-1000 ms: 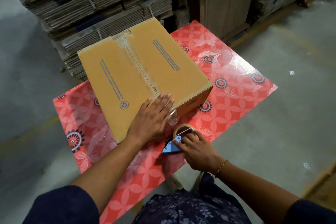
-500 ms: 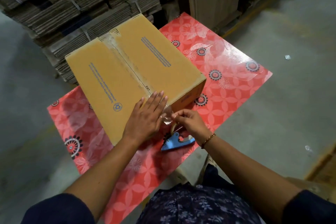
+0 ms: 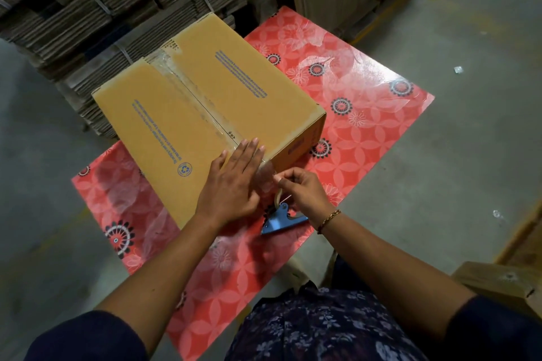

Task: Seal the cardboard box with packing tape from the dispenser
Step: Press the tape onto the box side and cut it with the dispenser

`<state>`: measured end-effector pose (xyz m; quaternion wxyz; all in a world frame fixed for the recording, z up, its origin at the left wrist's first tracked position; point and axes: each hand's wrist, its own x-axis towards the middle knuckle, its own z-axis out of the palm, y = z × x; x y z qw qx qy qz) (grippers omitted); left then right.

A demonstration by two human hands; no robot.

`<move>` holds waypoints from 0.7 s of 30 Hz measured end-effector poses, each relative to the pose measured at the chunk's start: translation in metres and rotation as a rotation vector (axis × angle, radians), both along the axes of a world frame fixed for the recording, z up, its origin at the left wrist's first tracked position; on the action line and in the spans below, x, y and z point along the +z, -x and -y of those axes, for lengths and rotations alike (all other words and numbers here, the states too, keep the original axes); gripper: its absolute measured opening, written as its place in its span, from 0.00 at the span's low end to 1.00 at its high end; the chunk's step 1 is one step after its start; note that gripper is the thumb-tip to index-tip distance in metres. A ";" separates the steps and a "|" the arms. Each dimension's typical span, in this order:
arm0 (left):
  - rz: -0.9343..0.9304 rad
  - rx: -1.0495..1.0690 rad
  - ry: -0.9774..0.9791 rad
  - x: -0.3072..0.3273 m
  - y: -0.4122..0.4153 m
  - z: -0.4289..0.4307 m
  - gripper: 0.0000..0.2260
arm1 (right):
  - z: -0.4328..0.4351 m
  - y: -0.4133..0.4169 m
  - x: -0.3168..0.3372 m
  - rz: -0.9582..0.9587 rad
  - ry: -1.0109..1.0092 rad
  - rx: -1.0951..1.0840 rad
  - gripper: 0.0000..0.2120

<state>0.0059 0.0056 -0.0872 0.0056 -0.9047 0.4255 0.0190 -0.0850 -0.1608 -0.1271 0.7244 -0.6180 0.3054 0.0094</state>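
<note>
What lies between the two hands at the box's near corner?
Head view: a loose flap of clear tape hangs between left hand and right hand, off the box.

The left hand (image 3: 231, 184) lies flat with its fingers straight and close together. The right hand (image 3: 302, 189) sits just beside it, fingertips pinched tight. Both arms reach forward.
</note>
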 end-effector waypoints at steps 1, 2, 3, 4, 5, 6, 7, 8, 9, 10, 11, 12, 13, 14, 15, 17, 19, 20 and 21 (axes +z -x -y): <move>-0.020 0.000 0.006 0.002 0.000 -0.001 0.43 | -0.001 -0.001 -0.001 0.002 0.005 -0.001 0.04; -0.040 0.002 0.016 0.003 0.000 -0.001 0.44 | -0.002 -0.002 -0.002 0.003 0.008 -0.002 0.04; -0.055 0.005 0.027 0.004 0.000 -0.001 0.43 | -0.002 -0.003 -0.003 0.004 0.012 -0.004 0.03; -0.062 0.010 0.035 0.003 0.000 -0.001 0.42 | -0.003 -0.004 -0.005 0.005 0.020 -0.003 0.03; -0.055 0.019 0.043 0.002 0.001 -0.001 0.39 | -0.004 -0.005 -0.006 0.008 0.027 -0.004 0.04; -0.039 0.030 0.053 0.000 0.001 0.000 0.36 | -0.005 -0.006 -0.006 0.011 0.033 -0.005 0.05; -0.022 0.041 0.064 -0.002 0.001 0.001 0.34 | -0.005 -0.006 -0.006 0.018 0.030 -0.009 0.05; -0.011 0.049 0.076 -0.003 0.002 0.001 0.31 | -0.006 -0.006 -0.006 0.022 0.027 -0.012 0.05; -0.003 0.053 0.090 -0.004 0.002 0.002 0.29 | -0.006 -0.006 -0.006 0.024 0.027 -0.015 0.06; 0.004 0.053 0.101 -0.005 0.002 0.003 0.27 | -0.006 -0.006 -0.007 0.022 0.027 -0.018 0.05; 0.010 0.051 0.107 -0.006 0.002 0.004 0.25 | -0.006 -0.006 -0.008 0.018 0.028 -0.021 0.05; 0.018 0.050 0.108 -0.007 0.002 0.004 0.24 | -0.006 -0.006 -0.008 0.013 0.032 -0.021 0.04; 0.029 0.047 0.108 -0.008 0.001 0.004 0.24 | -0.006 -0.006 -0.010 0.011 0.034 -0.021 0.04; 0.043 0.043 0.108 -0.010 0.001 0.003 0.24 | -0.007 -0.006 -0.010 0.009 0.034 -0.021 0.04; 0.055 0.039 0.108 -0.011 0.001 0.003 0.24 | -0.007 -0.005 -0.010 0.007 0.031 -0.021 0.05; 0.066 0.033 0.106 -0.013 -0.001 0.002 0.24 | -0.008 -0.006 -0.009 0.005 0.030 -0.020 0.05; 0.070 0.027 0.092 -0.014 -0.003 0.001 0.25 | -0.008 -0.008 -0.007 -0.005 0.039 -0.023 0.05; 0.075 0.023 0.084 -0.015 -0.003 0.001 0.25 | -0.008 -0.010 -0.007 -0.005 0.046 -0.026 0.06; 0.084 0.018 0.076 -0.015 -0.003 0.001 0.25 | -0.008 -0.012 -0.007 -0.003 0.057 -0.027 0.07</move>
